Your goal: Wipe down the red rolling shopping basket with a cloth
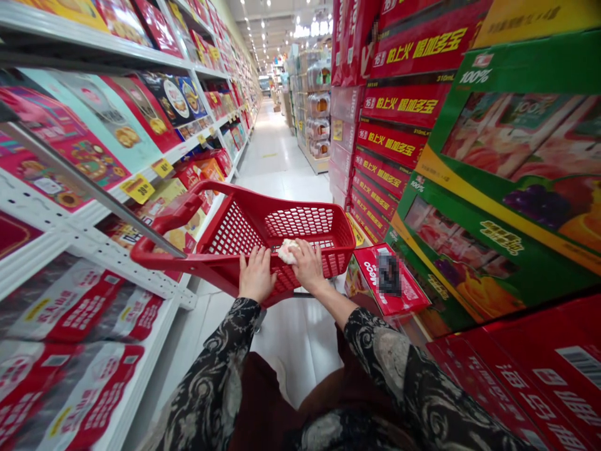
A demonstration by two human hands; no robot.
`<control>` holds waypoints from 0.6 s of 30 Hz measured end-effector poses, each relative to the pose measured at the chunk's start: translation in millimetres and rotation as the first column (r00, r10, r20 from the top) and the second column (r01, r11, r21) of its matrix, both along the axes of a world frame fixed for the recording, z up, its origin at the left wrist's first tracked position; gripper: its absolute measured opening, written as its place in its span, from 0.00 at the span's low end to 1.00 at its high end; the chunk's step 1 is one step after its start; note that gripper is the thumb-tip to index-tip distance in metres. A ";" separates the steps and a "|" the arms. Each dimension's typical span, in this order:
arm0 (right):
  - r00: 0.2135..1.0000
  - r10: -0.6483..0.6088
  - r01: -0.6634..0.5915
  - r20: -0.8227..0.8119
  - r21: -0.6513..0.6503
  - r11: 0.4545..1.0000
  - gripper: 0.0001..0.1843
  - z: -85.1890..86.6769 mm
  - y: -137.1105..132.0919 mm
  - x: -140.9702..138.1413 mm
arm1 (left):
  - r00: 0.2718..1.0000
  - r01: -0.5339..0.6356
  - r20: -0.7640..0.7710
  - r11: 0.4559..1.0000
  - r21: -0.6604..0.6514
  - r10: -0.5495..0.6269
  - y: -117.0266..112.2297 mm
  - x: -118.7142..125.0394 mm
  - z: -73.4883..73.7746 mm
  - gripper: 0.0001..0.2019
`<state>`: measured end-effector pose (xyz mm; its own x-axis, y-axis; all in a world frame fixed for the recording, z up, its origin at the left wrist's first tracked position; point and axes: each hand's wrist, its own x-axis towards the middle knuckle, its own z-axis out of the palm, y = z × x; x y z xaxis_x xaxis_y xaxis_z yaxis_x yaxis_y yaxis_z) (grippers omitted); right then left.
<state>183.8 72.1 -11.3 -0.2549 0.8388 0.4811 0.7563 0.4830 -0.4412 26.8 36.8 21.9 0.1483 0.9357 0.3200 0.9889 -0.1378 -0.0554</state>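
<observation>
Head view: I see glossy pale floor — stocked shelves left of frame.
Red cart: mid-frame.
Left hand: slightly spread, on the cart.
Right hand: curled over crumpled white cloth — mid-frame, at cart's edge.

Floored in pale, glossy tiles, lined on the left with white metal shelves, on the right with stacked boxes, lit by small ceiling lamps.

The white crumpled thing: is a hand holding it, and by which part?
Yes, the right hand holds the white wad by its right side, at the red cart's rim.
</observation>
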 end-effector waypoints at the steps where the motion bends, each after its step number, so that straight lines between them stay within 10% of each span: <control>1: 1.000 -0.031 0.031 0.005 0.002 1.000 0.22 -3.4 1.7 12.6 | 1.000 -0.002 0.004 1.000 0.005 0.002 -0.1 0.7 -0.4 0.28; 7: 0.951 -0.304 0.306 -0.061 0.019 0.952 0.24 -19.5 7.6 78.1 | 1.000 -0.024 0.010 0.999 0.039 0.023 -0.6 6.6 -4.6 0.29; 18: 0.994 -0.056 0.052 0.097 0.038 0.998 0.25 -9.9 4.6 45.2 | 1.000 -0.018 0.023 0.999 0.050 0.017 -1.7 6.4 -7.4 0.30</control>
<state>229.0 76.7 -21.2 -0.2574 0.8355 0.4855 0.8205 0.4544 -0.3469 33.2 35.1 14.5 0.1240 0.9210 0.3693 0.9923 -0.1177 -0.0398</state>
